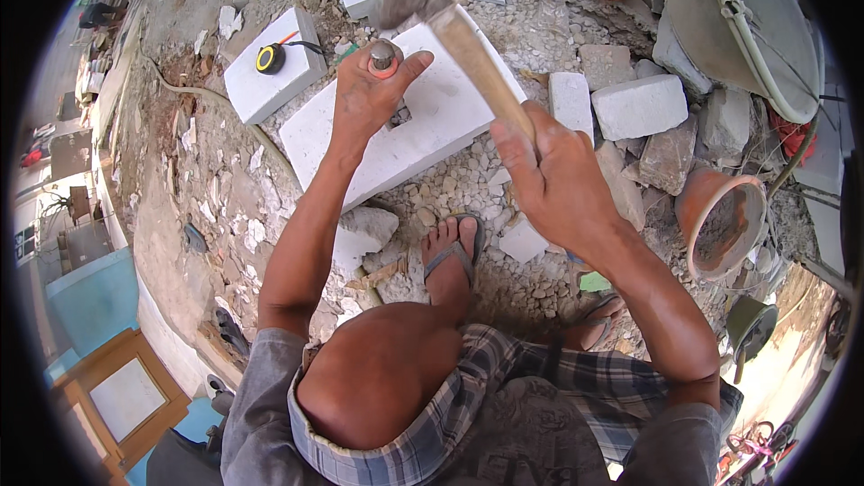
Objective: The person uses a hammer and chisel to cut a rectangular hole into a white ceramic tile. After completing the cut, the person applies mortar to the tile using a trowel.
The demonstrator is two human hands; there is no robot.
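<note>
My left hand (362, 99) is wrapped around a chisel (383, 56), with its round metal head and an orange-red collar showing above the fist. The chisel stands over a long white lightweight block (387, 165) lying on the rubble. Beside the fist, a small dark cut-out shows in the block, and the chisel's tip is hidden. My right hand (565, 182) grips the wooden handle of a hammer (477, 61). Raised above the block's far side, the hammer's grey head is blurred by motion and apart from the chisel.
A yellow-black tape measure (270, 58) lies on another white block (256, 94) at left. Broken blocks and a white brick (641, 107) sit at right, near an orange-brown pot (691, 207) and a large grey tub (720, 22). My sandalled foot (450, 261) is close to the long block.
</note>
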